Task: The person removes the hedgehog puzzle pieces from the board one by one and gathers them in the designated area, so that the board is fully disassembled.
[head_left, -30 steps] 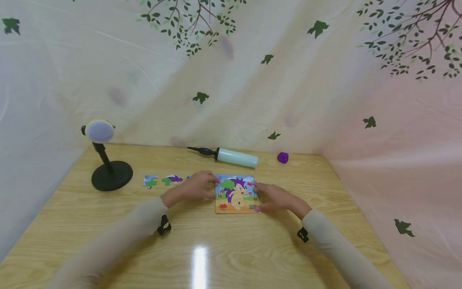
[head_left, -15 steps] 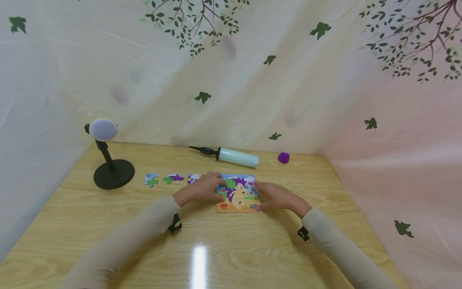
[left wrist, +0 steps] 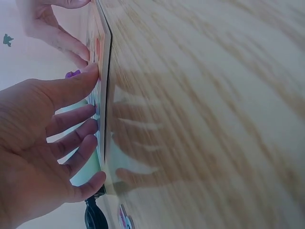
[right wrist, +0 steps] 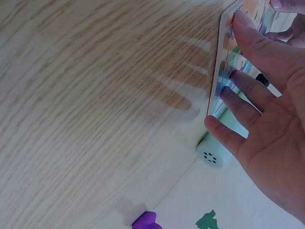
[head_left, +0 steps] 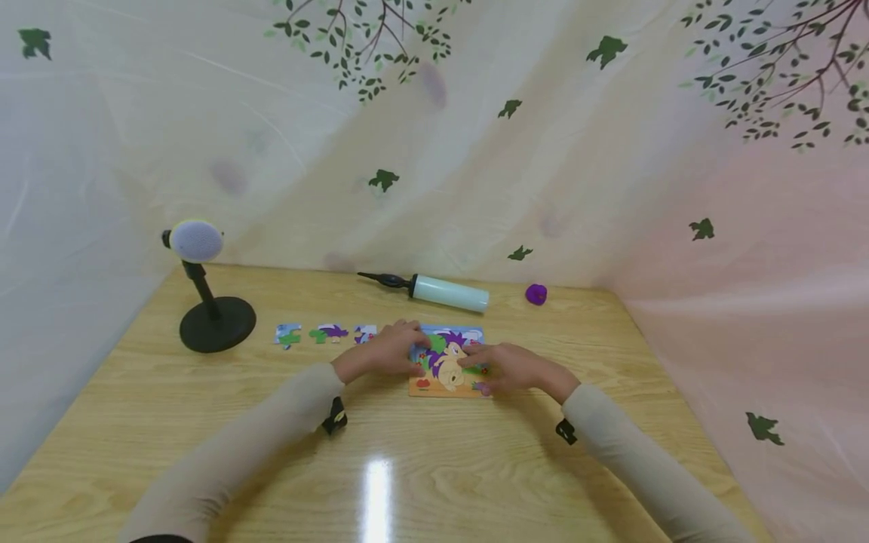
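Note:
A jigsaw puzzle (head_left: 449,381) with a purple-spined hedgehog picture lies flat on the wooden table, its pieces set in a thin square board. My left hand (head_left: 388,348) rests at its left side with spread, relaxed fingers. In the left wrist view, that thumb (left wrist: 78,86) and fingertips touch the picture near the board's edge. From the right, my right hand (head_left: 519,368) reaches over the board, fingers across the hedgehog and thumb near the lower right corner. The right wrist view shows these fingers (right wrist: 255,90) spread and lightly bent on the picture, parts of which both hands hide.
Several loose puzzle pieces (head_left: 288,335) lie in a row left of the board. Behind it is a light blue hand pump (head_left: 449,293) with a black nozzle. A small purple object (head_left: 536,294) sits at the back right, and a round-headed black stand (head_left: 217,324) at the left.
My left hand has moved right from the board's left edge onto the picture. The right hand's fingers have shifted left, farther over the hedgehog. The board stays in place.

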Tool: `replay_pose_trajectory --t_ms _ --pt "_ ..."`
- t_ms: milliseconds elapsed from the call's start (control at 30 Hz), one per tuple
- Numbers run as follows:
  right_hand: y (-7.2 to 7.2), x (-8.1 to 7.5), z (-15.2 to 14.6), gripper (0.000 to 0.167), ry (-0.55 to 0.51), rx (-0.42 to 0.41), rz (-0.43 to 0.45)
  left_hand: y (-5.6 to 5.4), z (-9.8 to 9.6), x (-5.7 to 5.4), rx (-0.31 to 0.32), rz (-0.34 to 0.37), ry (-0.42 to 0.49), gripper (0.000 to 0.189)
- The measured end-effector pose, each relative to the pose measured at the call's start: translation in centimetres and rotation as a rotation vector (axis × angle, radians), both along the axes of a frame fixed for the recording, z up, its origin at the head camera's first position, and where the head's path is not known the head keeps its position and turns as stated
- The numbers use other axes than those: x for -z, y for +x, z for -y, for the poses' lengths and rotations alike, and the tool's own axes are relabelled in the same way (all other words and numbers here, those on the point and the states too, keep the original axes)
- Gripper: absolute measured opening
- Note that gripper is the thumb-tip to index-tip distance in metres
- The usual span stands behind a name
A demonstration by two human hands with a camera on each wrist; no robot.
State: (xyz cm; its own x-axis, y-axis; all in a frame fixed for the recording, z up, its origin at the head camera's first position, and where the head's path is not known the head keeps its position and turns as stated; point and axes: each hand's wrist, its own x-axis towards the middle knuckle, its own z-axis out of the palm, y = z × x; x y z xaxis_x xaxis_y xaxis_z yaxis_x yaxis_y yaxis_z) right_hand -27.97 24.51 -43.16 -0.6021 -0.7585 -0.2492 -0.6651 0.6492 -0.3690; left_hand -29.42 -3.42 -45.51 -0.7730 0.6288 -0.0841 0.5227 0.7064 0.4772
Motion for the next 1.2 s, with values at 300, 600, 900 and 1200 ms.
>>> replay_pose_trajectory --t_ms 300,600,900,1200 --pt "0.1 0.2 -0.1 0.059 -0.014 0.039 0.021 -0.2 -0.3 0.1 -0.019 0.011 0.031 0.042" --pt "0.2 0.5 -0.1 0.058 -0.034 0.050 0.013 0.0 -0.4 0.0 -0.021 -0.014 0.040 0.052" --pt "0.2 0.7 -0.2 0.059 -0.034 0.063 0.032 0.2 -0.3 -0.4 -0.003 -0.048 0.004 0.050" --pt "0.2 0.5 -0.3 0.058 -0.059 0.043 0.026 -0.4 -0.6 -1.0 0.047 -0.078 -0.070 0.050"
